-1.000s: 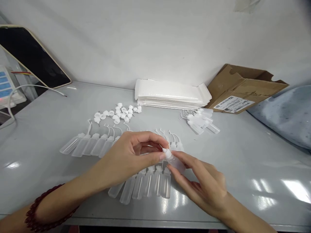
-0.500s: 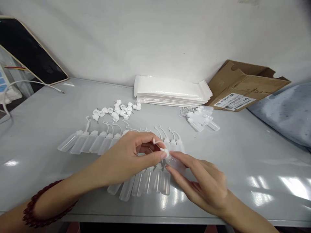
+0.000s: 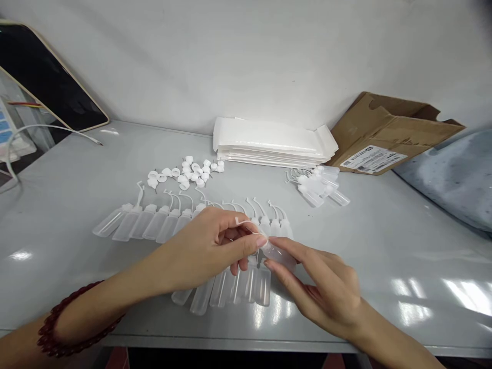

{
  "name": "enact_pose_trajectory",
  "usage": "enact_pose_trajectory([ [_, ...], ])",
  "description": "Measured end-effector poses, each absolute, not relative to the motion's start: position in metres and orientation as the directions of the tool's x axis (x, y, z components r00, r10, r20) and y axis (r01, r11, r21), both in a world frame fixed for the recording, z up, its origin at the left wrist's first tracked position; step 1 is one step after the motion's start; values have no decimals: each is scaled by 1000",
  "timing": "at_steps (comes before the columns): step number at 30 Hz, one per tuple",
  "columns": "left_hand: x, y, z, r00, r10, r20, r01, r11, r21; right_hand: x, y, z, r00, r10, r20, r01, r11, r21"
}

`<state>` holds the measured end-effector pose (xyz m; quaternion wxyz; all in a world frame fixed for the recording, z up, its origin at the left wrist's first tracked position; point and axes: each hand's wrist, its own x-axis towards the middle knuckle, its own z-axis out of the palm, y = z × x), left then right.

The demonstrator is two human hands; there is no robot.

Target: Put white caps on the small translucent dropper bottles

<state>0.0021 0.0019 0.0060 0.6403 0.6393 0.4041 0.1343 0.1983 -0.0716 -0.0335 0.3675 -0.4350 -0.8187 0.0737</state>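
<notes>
Between my hands is a small translucent squeeze bottle (image 3: 280, 254), tilted with its neck toward the left. My right hand (image 3: 321, 284) grips the bottle's body between thumb and fingers. At the neck, my left hand (image 3: 213, 243) pinches the white cap, which its fingertips mostly cover; a thin white strap (image 3: 246, 222) sticks out above them. Under and behind the hands lie two rows of similar bottles, the back row (image 3: 142, 223) with curled straps and the front row (image 3: 230, 287) partly hidden by my left hand.
Loose white caps (image 3: 188, 171) with thin pins lie behind the bottles. Farther back are stacked white padded envelopes (image 3: 274, 136), several more bottles (image 3: 319, 187) and an open cardboard box (image 3: 384, 133). A phone (image 3: 46, 77) leans at the left near a white cable (image 3: 49, 126).
My left fingers have shifted round the cap, and the strap now points farther left. The right hand keeps its grip on the bottle. The camera view has moved slightly.
</notes>
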Motion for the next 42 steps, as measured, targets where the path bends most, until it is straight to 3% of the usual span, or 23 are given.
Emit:
enact_pose_trajectory([
  [7,1,2,6,663,679,-314,320,122,939,200,-70,-25,-269,897,350,530,441,-724],
  [9,0,2,6,661,675,-328,326,135,936,199,-70,-24,-264,909,322,505,415,-757],
  [15,1,1,5,622,698,-353,359,146,922,198,-71,-27,-297,816,496,661,550,-511],
  [19,1,0,4,603,719,-347,399,105,911,199,-71,-30,-344,780,523,672,593,-443],
  [31,2,-1,4,625,708,-330,397,76,915,199,-69,-27,-330,817,473,628,564,-536],
  [37,2,-1,7,629,720,-292,362,60,930,201,-68,-25,-294,892,344,520,451,-725],
  [39,2,-1,7,627,723,-289,358,62,932,201,-69,-25,-290,880,377,534,476,-699],
  [42,3,-2,5,624,719,-307,371,73,926,199,-70,-27,-302,826,476,621,550,-559],
])
